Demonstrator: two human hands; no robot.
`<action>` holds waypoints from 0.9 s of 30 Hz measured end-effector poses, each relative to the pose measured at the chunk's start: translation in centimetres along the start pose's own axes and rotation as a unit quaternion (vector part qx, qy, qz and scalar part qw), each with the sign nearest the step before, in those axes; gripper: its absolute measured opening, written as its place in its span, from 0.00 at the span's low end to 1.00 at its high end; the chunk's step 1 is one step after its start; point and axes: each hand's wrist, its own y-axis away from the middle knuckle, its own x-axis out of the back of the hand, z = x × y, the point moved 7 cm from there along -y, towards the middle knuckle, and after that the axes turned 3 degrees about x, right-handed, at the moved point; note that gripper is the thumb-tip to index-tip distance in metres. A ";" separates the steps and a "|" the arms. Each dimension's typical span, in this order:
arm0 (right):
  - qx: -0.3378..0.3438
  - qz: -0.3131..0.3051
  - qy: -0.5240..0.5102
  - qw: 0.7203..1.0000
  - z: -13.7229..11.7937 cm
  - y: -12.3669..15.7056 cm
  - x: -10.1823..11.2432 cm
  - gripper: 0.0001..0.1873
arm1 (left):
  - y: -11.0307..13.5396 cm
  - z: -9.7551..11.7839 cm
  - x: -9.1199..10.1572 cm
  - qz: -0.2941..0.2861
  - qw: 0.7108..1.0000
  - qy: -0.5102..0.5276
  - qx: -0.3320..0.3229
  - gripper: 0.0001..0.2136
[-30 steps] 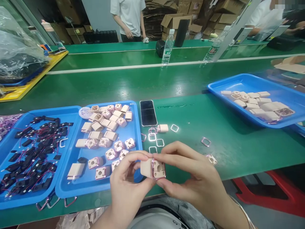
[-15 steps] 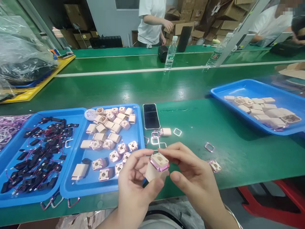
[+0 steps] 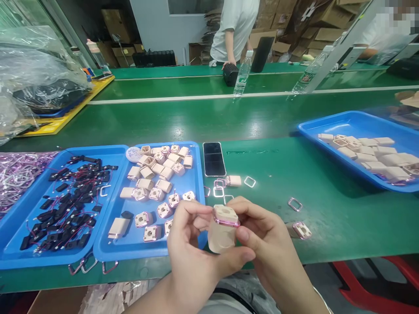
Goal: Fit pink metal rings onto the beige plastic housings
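A beige plastic housing (image 3: 221,237) with a shiny pink metal ring round its upper end is held between both hands. My left hand (image 3: 193,244) wraps it from the left, thumb across the near side. My right hand (image 3: 268,240) pinches its right side near the ring with thumb and fingers. Just beyond the hands lie loose metal frames (image 3: 218,190) and a beige housing (image 3: 234,181). Off to the right are a pink frame (image 3: 295,204) and another ringed housing (image 3: 301,230), partly hidden by my right hand.
Left of my hands, one blue tray (image 3: 101,255) holds many beige housings; another blue tray (image 3: 9,260) holds black wired parts. A phone (image 3: 214,159) lies behind the frames. A third blue tray (image 3: 343,174) stands right. Across the bench a person (image 3: 234,32) stands near a bottle (image 3: 242,74).
My right hand has closed in, its thumb now against the housing's ring. My left thumb has moved right across the housing. The person opposite now has a hand on the black box.
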 end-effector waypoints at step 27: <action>0.080 0.088 -0.032 0.992 -1.0 0.9 -0.1 0.11 | -0.7 0.5 0.1 -0.008 0.997 0.061 0.040 0.19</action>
